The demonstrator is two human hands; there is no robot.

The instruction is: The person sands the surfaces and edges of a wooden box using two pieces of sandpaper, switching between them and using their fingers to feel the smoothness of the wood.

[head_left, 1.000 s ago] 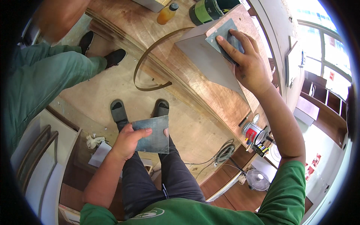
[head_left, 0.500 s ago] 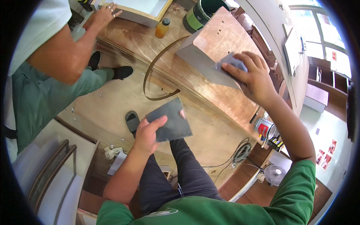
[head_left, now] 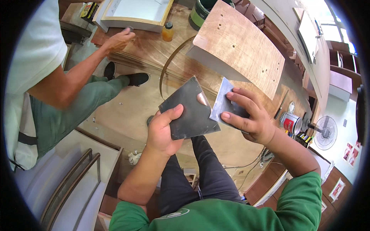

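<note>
My left hand [head_left: 162, 133] holds a dark grey square plate [head_left: 189, 115], thumb on its face and a fingertip showing at the far edge. In my right hand [head_left: 256, 121] is a thin bluish-grey putty scraper [head_left: 221, 99], gripped between fingers and thumb. The scraper's lower corner meets or overlaps the plate's right edge; whether they touch I cannot tell. Just beyond both hands, a wooden box [head_left: 239, 46] with a bare plywood top, several small holes and a grey side stands on the workbench [head_left: 144, 50].
A co-worker's hand [head_left: 120, 40] is at the left by a white-bottomed tray [head_left: 135, 11]. Near it stand an amber bottle [head_left: 167, 32] and a green bucket [head_left: 198, 15]. A curved strip [head_left: 169, 61] hangs off the bench. At right are a tin [head_left: 290, 122] and a fan [head_left: 325, 133].
My right hand has come down from the box's side with the scraper to the plate. My left hand and plate have shifted right in view. The co-worker's hand has moved off the tray's edge.
</note>
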